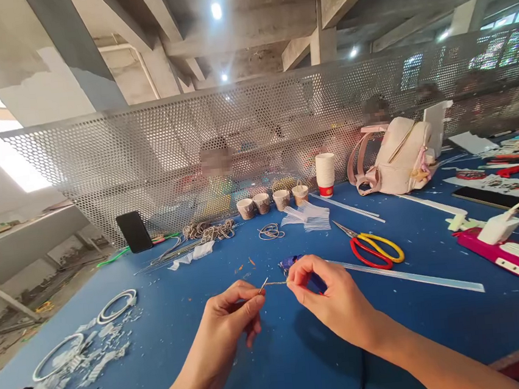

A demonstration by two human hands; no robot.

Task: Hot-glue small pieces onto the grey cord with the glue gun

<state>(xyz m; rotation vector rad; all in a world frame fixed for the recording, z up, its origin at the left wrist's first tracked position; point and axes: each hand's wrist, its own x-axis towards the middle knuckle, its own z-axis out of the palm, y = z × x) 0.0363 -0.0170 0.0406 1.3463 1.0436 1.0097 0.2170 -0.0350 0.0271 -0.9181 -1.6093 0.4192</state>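
Note:
Over the blue table (173, 349), my left hand (226, 323) is closed, pinching a short, thin wire-like piece (263, 285) between thumb and finger. A short length of thin twine (276, 283) stretches from there to my right hand (331, 297), whose thumb and forefinger pinch its other end. Whether the twine is wound on the thin piece is too small to tell. Behind my right hand lies a blue glue gun (290, 261), partly hidden by the fingers. Yellow-and-red-handled scissors (375, 249) and a long translucent glue stick (414, 276) lie to the right.
Twine coils (212, 231), small cups (261, 203), stacked paper cups (326, 173) and a pink backpack (405, 156) line the perforated metal screen (146, 156). White rings (117, 306) and scraps lie left. A phone (134, 232) stands back left; a pink power strip (506, 253) sits right.

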